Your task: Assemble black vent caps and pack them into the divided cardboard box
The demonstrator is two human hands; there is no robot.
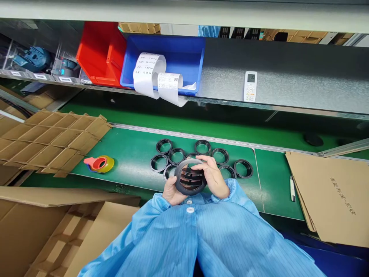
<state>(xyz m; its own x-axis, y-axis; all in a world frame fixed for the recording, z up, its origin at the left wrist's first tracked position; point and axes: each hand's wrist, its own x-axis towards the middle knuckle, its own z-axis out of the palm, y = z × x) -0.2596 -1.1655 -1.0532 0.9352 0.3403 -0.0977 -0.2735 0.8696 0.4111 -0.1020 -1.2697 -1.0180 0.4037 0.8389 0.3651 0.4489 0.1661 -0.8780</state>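
Observation:
Both my hands hold one round black louvred vent cover (190, 179) just above the near edge of the green mat (132, 154). My left hand (172, 192) grips its lower left rim. My right hand (213, 175) curls over its top and right rim. Behind it on the mat lie several black plastic rings (243, 168), laid flat in a loose cluster. Blue sleeves cover both forearms.
A tape dispenser (99, 164) sits left on the mat beside cardboard dividers (49, 140). An open carton (57, 231) stands lower left, flat cardboard (331, 192) and a pen (292, 188) right. The shelf holds red (100, 54) and blue (173, 50) bins, label rolls (150, 73) and a remote (250, 86).

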